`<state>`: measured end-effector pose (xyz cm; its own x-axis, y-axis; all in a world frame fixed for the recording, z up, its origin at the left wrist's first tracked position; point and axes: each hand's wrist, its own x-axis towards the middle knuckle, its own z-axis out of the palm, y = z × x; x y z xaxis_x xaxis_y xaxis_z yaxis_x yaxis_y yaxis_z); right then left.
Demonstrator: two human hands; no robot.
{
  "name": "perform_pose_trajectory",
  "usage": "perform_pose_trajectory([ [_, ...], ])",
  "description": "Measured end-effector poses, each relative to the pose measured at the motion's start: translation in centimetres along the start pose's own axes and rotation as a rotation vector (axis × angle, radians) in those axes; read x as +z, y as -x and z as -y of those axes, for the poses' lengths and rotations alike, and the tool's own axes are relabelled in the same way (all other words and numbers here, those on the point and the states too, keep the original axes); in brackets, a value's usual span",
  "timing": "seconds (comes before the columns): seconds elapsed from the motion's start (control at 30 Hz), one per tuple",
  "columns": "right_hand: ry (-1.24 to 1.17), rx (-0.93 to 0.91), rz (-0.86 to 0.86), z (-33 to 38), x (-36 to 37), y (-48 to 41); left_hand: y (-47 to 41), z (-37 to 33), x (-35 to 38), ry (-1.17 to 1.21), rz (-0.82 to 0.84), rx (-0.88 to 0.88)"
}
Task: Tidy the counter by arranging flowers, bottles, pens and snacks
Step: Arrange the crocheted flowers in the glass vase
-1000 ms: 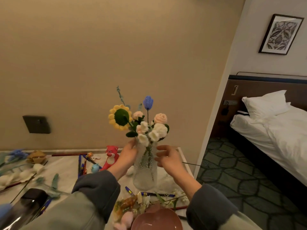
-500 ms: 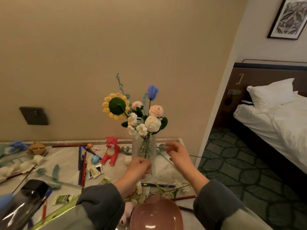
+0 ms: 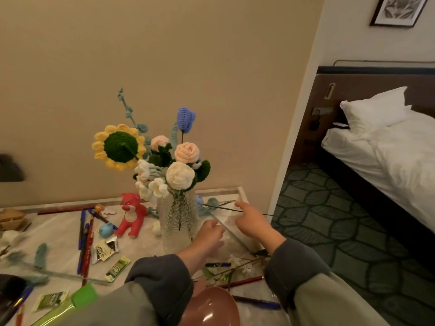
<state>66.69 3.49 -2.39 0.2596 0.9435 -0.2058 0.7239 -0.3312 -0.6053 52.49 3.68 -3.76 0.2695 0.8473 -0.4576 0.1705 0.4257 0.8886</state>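
Looks down at a messy counter (image 3: 56, 227). Sees a glass vase (image 3: 177, 222) standing upright near the back wall, full of crochet flowers (image 3: 180, 175): a sunflower (image 3: 120, 145), a blue tulip (image 3: 186, 118), pink and white roses. Holds the right hand (image 3: 251, 223) out to the right of the vase, first finger pointing forward, other fingers curled round a thin wire stem (image 3: 221, 207). Holds that stem flat above the counter, one end near a blue flower (image 3: 200, 201) lying behind the vase. Curls the left hand (image 3: 209, 234) just beside the bottom of the vase, with a pale stem (image 3: 235, 236) running past the knuckles. Cannot tell if the left hand holds anything. Finds pens (image 3: 81, 229) in a loose bunch left of the vase, a red toy bear (image 3: 130, 216) beside them, small snack packets (image 3: 104, 249) near the pens, and a pink bowl (image 3: 211, 309) at the near edge. Shows grey sleeves (image 3: 162, 276) on both arms.
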Motion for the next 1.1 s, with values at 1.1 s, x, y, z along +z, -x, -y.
perform_pose_trajectory([
  [1.1, 0.197, -0.062, 0.104, -0.6, 0.4, -2.8, -2.6, -1.1, 2.4, 0.102, -0.069, -0.046],
])
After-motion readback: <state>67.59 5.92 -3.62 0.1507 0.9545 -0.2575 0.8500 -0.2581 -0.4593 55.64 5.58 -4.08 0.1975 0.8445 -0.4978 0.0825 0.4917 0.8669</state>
